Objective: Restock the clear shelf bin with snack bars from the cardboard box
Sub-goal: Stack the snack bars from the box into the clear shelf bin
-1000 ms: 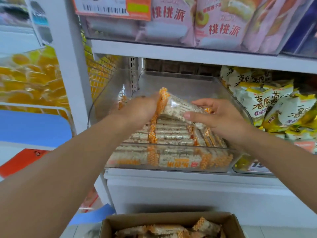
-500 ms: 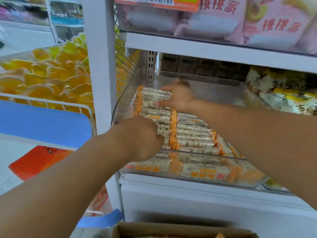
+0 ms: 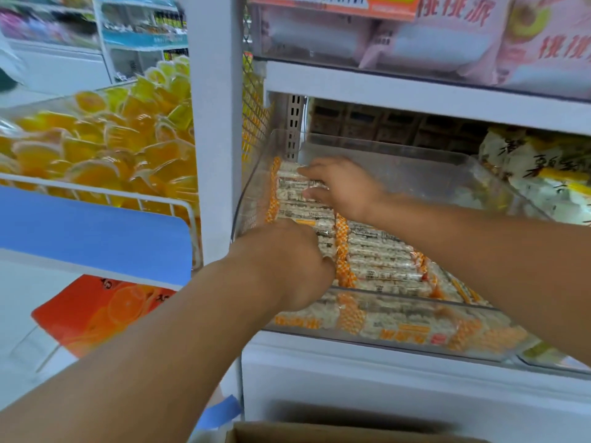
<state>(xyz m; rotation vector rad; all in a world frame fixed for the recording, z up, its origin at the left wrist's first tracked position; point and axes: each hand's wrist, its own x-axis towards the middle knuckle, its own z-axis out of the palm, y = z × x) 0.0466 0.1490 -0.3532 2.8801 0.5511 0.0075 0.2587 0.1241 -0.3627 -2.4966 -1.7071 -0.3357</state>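
Note:
The clear shelf bin sits on the white shelf, holding rows of snack bars in clear wrappers with orange checked ends. My right hand reaches into the back left of the bin, its straight fingers pressing on the top bars there. My left hand is at the bin's front left, fingers curled down onto the bars stacked along that side; its fingertips are hidden. Only the cardboard box's top edge shows at the bottom of the view, so its contents are out of sight.
A white shelf post stands just left of the bin. Beyond it a wire basket holds yellow jelly cups. Pink snack packs fill the shelf above, and yellow-white bags lie to the bin's right.
Both hands lowered a bundle of bars into the bin's back left. My right hand moved onto the back bars and my left hand shifted to the front left. The view swung right.

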